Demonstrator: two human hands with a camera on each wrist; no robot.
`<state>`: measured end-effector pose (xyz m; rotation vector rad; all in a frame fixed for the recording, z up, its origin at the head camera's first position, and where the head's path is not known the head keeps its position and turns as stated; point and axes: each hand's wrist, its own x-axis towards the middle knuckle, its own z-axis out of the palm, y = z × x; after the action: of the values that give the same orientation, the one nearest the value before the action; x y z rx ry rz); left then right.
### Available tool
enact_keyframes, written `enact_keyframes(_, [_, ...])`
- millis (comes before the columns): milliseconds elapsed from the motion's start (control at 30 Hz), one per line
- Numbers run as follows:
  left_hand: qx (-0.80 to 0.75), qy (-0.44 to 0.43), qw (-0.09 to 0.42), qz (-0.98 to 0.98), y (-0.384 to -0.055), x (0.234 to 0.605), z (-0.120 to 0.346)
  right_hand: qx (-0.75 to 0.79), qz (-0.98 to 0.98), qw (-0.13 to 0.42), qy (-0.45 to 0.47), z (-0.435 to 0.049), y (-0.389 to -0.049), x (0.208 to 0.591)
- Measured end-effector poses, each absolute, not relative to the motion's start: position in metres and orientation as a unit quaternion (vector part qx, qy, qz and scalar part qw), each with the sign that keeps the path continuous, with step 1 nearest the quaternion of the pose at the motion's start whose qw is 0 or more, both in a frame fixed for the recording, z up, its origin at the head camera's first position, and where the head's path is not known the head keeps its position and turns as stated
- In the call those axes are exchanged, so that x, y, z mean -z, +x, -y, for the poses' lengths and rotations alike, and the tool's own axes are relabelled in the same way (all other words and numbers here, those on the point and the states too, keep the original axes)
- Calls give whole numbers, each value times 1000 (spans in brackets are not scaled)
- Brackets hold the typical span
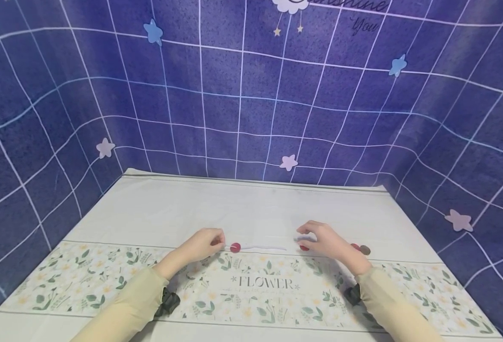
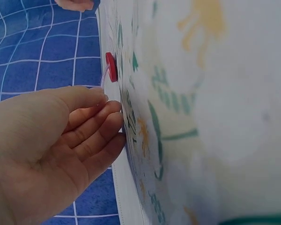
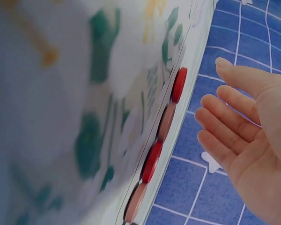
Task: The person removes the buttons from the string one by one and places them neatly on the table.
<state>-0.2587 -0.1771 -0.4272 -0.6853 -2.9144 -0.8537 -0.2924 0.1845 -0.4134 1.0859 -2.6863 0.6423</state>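
Note:
My left hand [image 1: 206, 244] pinches a thin pale string [image 2: 103, 77] between thumb and forefinger; its other fingers are loosely bent. Just beyond those fingertips, a red disc [image 1: 235, 247] is on the string, tilted on edge in the left wrist view. From the disc the string stretches right along the white cloth. My right hand [image 1: 326, 241] hovers over a row of discs, fingers spread from the thumb with nothing between them. Under it the right wrist view shows a red disc [image 3: 179, 85], a brown disc [image 3: 166, 123], and more in alternating colours.
A white table cloth [image 1: 183, 199] with a flowered band and the word FLOWER covers the table. Behind and at both sides hangs a blue gridded curtain [image 1: 221, 114] with stars. A dark camera band [image 1: 167, 302] sits at the left wrist.

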Motion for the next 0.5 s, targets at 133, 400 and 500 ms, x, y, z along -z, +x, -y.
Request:
enact_keyframes(133, [268, -214, 15, 939, -258, 427, 175, -219, 895, 91, 378, -178, -292, 413])
enact_keyframes(400, [265, -193, 17, 944, -259, 430, 173, -217, 892, 91, 386, -163, -293, 412])
enact_keyframes(500, [264, -188, 18, 946, -259, 429, 172, -216, 890, 93, 390, -158, -294, 412])
